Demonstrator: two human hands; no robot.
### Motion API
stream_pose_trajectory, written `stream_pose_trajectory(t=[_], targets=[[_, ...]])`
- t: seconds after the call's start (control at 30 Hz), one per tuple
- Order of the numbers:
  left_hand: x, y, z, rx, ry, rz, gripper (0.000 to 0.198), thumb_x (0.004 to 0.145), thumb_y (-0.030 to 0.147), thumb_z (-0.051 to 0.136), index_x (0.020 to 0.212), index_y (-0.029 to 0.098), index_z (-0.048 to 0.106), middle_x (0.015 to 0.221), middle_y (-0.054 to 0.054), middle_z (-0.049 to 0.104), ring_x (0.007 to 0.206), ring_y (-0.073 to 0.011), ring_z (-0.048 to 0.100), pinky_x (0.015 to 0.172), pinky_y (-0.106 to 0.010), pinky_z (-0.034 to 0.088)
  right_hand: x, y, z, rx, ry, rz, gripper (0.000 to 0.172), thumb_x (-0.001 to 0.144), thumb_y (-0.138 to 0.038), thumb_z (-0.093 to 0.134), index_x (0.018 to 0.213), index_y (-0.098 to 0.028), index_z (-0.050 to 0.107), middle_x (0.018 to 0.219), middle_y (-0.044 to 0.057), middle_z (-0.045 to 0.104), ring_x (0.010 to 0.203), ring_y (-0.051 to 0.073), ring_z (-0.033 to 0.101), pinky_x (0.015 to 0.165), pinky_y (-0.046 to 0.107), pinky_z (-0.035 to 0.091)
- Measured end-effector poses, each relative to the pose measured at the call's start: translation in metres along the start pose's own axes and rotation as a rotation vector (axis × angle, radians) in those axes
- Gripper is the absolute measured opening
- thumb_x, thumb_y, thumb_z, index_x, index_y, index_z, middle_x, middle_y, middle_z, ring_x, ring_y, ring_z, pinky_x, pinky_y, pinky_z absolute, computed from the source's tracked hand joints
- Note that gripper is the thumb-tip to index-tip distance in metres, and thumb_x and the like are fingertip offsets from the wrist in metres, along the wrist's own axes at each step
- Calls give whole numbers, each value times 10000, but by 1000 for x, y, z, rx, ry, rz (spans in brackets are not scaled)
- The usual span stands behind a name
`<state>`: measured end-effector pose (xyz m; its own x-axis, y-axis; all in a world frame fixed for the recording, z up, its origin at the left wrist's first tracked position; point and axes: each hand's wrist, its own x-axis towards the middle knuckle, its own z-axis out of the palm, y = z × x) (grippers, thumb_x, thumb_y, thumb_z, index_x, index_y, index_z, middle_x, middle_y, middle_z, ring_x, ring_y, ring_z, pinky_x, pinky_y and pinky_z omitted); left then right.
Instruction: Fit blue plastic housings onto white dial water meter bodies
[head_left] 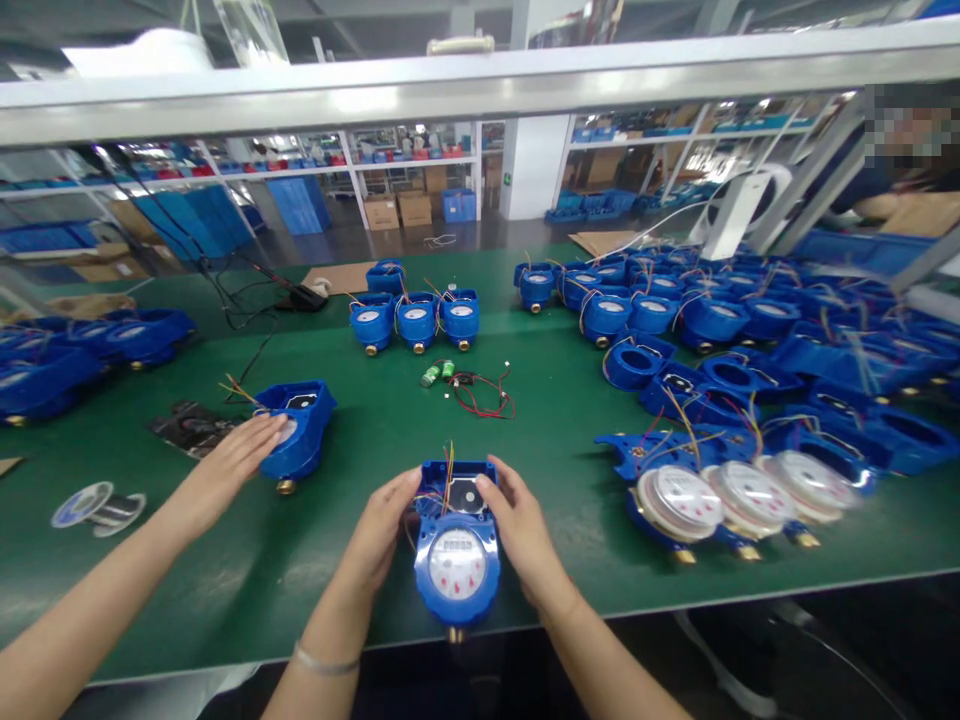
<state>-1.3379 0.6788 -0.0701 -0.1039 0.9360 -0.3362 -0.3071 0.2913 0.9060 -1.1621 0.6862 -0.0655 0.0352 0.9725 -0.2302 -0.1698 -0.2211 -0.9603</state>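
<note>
A blue water meter (457, 560) with a white dial lies at the near edge of the green table (360, 570). Coloured wires stick up from its open top compartment. My left hand (382, 530) grips its left side and my right hand (517, 525) grips its right side, fingers up by the compartment. A thin bracelet is on my left wrist. To the left, another person's hand (232, 460) rests on a second blue meter (300, 430).
A row of meters with clear dial covers (742, 495) lies at the right, with a heap of blue housings (750, 330) behind it. Three meters (416, 320) stand mid-table, near loose red wires (484, 395). More meters (67, 350) and a solder spool (94, 505) lie at the left.
</note>
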Motion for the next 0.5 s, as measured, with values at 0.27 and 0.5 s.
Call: stream_pose_trajectory(t=[0.27, 0.5], targets=[[2, -10, 4, -119, 1, -35, 334, 782, 473, 683, 960, 191, 694, 914, -73, 759, 1033, -325, 668, 851, -431, 559, -2, -1, 4, 11, -62, -77, 540, 785, -504, 652, 1205, -173, 580, 963, 63, 717, 864, 218, 663, 691, 291, 539], [0, -15, 6, -89, 0, -16, 362, 785, 547, 664, 953, 228, 691, 912, -58, 759, 1034, -317, 669, 867, -453, 551, 0, 2, 9, 1, -37, -135, 497, 790, -503, 644, 1175, -190, 613, 1019, 55, 704, 873, 217, 656, 744, 310, 536]])
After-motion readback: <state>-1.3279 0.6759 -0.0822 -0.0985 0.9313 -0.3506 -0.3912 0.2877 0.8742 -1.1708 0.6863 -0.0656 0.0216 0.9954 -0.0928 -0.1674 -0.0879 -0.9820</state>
